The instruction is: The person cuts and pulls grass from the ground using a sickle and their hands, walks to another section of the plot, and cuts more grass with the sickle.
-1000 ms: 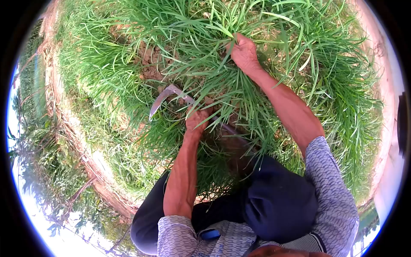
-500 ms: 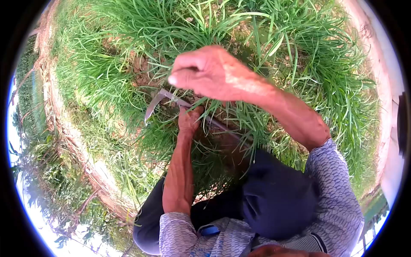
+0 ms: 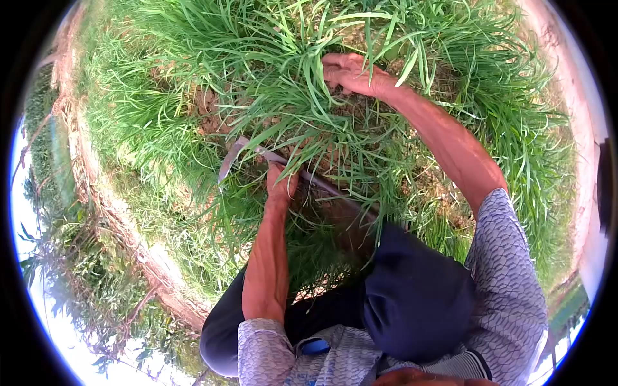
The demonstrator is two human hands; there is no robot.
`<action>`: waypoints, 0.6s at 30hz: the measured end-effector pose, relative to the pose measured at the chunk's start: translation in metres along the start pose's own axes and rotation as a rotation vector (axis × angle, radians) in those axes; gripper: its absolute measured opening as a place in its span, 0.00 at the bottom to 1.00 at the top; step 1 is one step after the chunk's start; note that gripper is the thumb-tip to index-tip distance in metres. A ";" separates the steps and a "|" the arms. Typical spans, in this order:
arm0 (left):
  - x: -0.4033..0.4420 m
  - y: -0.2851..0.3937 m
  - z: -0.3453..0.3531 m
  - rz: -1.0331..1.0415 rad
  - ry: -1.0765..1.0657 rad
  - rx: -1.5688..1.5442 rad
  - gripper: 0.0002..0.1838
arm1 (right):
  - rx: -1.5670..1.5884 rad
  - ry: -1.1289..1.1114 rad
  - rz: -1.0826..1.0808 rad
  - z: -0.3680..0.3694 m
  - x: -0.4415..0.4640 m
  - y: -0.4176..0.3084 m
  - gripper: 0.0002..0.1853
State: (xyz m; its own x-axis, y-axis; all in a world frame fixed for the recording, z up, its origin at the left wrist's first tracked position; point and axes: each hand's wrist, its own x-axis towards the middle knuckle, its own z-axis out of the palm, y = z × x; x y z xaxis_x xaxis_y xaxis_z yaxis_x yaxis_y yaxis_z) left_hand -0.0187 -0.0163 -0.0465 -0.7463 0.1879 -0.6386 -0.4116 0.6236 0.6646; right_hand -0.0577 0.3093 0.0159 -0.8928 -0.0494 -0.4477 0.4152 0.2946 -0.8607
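My left hand (image 3: pixel 281 184) is wrapped round the shaft of a sickle (image 3: pixel 277 157), low among the grass stems. The curved metal blade points left and toward me, while the handle runs down to the right, toward my knee. Farther out, my right hand (image 3: pixel 355 74) reaches into a tuft of long green grass-like leaves (image 3: pixel 293 71). Its fingers are stretched leftward and apart against the leaves, with the tips partly hidden. Some blades of grass cross over the sickle's shaft.
Dense green tufts surround both hands, with brown soil (image 3: pixel 209 109) showing between them. My bent knee (image 3: pixel 418 289) in dark trousers is close on the right. A pale dirt strip (image 3: pixel 135 244) curves along the left, with bushes (image 3: pixel 84 270) beyond; another pale strip (image 3: pixel 570 109) edges the right.
My right hand has moved away from above the sickle, outward and to the right, into the leaves, and its curled fingers have opened. My left hand and the sickle have barely moved.
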 end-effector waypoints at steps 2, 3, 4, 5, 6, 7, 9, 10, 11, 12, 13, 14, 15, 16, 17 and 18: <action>-0.004 0.009 0.000 0.003 -0.010 0.132 0.34 | 0.218 0.145 -0.039 -0.016 -0.002 -0.011 0.30; -0.014 0.026 0.000 -0.011 -0.020 0.131 0.34 | 0.173 0.167 -0.096 -0.021 -0.005 -0.012 0.34; -0.020 0.039 -0.001 -0.064 -0.032 0.200 0.34 | -0.003 0.324 -0.256 -0.024 -0.003 0.000 0.33; -0.019 0.044 -0.002 -0.107 -0.039 0.268 0.34 | -0.135 0.343 -0.235 -0.033 -0.020 -0.004 0.30; -0.009 0.021 -0.005 0.015 -0.097 0.385 0.31 | -0.010 0.363 -0.170 -0.037 -0.026 0.003 0.26; 0.000 -0.002 -0.007 0.144 -0.140 0.498 0.29 | 0.115 0.382 -0.100 -0.038 -0.033 0.010 0.22; -0.010 0.026 -0.005 0.076 -0.205 0.515 0.23 | 0.000 0.373 -0.032 -0.032 -0.056 0.028 0.19; -0.013 0.036 -0.003 0.046 -0.239 0.525 0.22 | -0.116 0.366 0.029 -0.029 -0.067 0.042 0.15; -0.013 0.030 -0.002 0.052 -0.245 0.527 0.22 | -0.088 0.309 0.087 -0.025 -0.071 0.044 0.13; -0.015 0.024 -0.001 0.045 -0.193 0.026 0.22 | -0.063 0.253 0.145 -0.021 -0.075 0.047 0.11; -0.013 0.020 -0.006 -0.030 -0.213 0.201 0.22 | -0.371 0.166 0.225 -0.017 -0.085 0.050 0.10; -0.020 0.042 -0.009 -0.100 -0.247 0.378 0.22 | -0.367 0.172 0.225 -0.012 -0.090 0.046 0.10; -0.020 0.045 -0.009 -0.095 -0.245 0.381 0.22 | -0.482 0.147 0.262 -0.007 -0.094 0.043 0.10; -0.019 0.049 -0.009 0.017 -0.312 0.575 0.21 | -0.597 0.122 0.301 -0.005 -0.095 0.043 0.10; -0.019 0.051 -0.008 0.131 -0.379 0.767 0.20 | -0.596 0.128 0.301 -0.003 -0.095 0.049 0.10; -0.003 0.014 -0.006 -0.051 -0.300 0.043 0.21 | -0.587 0.196 0.223 0.001 -0.093 0.062 0.10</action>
State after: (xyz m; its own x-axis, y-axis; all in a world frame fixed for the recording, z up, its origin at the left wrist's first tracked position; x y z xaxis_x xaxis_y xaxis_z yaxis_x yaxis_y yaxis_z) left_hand -0.0258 -0.0130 -0.0329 -0.5349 0.3666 -0.7613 -0.4174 0.6688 0.6153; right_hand 0.0509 0.3317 0.0035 -0.8346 0.2316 -0.4999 0.4794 0.7523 -0.4519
